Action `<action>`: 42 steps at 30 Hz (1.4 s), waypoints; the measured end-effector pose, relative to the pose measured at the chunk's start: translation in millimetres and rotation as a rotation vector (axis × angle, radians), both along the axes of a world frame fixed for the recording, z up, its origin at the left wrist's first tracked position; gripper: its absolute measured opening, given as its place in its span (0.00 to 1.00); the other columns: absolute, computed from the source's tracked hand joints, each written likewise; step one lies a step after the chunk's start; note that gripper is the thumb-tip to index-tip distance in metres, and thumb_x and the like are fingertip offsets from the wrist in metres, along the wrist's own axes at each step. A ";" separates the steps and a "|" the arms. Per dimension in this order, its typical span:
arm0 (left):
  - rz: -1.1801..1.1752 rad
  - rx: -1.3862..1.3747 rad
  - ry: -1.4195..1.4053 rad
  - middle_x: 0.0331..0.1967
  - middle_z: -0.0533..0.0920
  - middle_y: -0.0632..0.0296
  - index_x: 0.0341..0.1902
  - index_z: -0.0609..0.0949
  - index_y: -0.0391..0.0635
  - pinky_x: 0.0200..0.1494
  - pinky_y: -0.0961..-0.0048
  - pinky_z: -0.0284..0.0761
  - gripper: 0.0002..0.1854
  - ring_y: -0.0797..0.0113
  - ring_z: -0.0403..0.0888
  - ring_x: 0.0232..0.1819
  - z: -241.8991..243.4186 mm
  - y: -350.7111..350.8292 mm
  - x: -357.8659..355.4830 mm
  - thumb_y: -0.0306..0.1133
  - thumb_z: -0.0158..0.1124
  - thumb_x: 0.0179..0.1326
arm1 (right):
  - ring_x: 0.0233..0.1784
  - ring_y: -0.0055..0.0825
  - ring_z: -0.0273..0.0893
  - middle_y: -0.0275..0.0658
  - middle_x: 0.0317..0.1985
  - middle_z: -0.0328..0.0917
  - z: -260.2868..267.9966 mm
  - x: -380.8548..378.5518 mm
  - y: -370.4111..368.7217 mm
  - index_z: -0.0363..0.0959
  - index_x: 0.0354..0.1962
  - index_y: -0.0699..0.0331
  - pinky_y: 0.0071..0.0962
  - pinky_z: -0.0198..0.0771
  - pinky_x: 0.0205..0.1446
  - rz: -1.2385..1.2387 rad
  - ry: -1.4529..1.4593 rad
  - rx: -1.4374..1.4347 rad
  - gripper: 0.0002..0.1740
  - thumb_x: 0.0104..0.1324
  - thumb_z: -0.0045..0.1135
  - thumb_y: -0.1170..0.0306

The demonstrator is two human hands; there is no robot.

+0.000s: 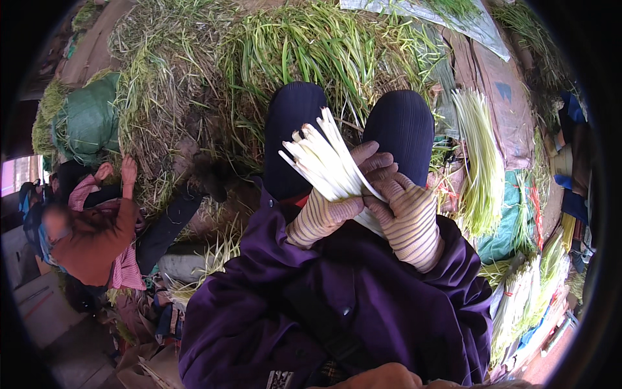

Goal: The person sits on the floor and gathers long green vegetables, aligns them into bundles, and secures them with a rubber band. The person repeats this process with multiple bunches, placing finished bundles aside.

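Note:
A bunch of thick white vegetable stalks fans out between my knees, cut ends pointing up and away. Around its lower part my left hand, in a striped knitted glove, is closed; some of its fingers are hidden behind the stalks. My right hand, gloved the same way with discoloured fingertips, lies against the bunch's right side. One stalk at that edge runs between its thumb and fingers. The bunch continues below the hands, partly covered by them, towards my purple jacket.
Loose green leafy stalks heap beyond my knees. On my right lie a long pale bundle and tied bundles. Another person sits to my left, beside a full green sack.

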State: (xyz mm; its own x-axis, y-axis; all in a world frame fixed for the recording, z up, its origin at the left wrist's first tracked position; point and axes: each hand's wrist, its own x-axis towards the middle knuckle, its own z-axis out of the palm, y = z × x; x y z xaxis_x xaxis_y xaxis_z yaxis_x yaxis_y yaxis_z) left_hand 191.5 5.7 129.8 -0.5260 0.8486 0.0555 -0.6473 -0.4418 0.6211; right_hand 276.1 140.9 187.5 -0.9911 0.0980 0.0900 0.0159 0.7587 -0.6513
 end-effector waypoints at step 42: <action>0.032 -0.002 -0.240 0.44 0.79 0.54 0.42 0.76 0.47 0.61 0.48 0.71 0.12 0.58 0.79 0.47 -3.7 -1.4 4.4 0.34 0.68 0.58 | 0.27 0.20 0.69 0.35 0.28 0.72 -28.4 28.5 22.1 0.70 0.45 0.65 0.18 0.66 0.34 -0.464 0.214 -1.414 0.10 0.70 0.49 0.69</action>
